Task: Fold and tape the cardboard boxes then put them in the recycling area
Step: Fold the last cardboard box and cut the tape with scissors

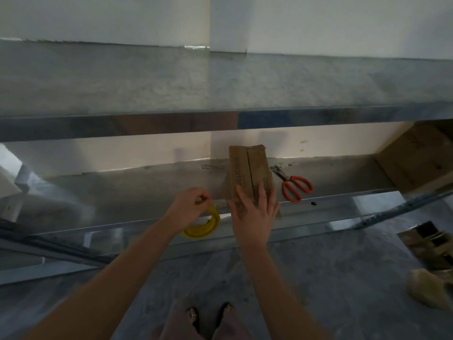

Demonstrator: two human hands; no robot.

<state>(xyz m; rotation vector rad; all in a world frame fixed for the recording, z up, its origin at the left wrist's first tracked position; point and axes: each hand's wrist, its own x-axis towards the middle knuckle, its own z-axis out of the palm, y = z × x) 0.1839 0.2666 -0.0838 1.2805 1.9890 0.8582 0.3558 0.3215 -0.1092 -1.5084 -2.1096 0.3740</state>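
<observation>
Your right hand (255, 212) lay spread flat on the folded box (248, 171), pinning it near the shelf (122, 192) edge. Your left hand (190, 207) pinched the yellow tape (203, 225), apparently at its free end. No tape showed on the box. Judged: folding done; taping, cutting with the scissors (293, 186) and removal to recycling outstanding.

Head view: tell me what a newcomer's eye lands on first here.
The orange-handled scissors stand out most, lying on the metal shelf just right of the flattened cardboard box. Next comes the yellow tape roll at the shelf's front edge, pinched by the left hand. The right hand lies flat on the box's near end.
</observation>
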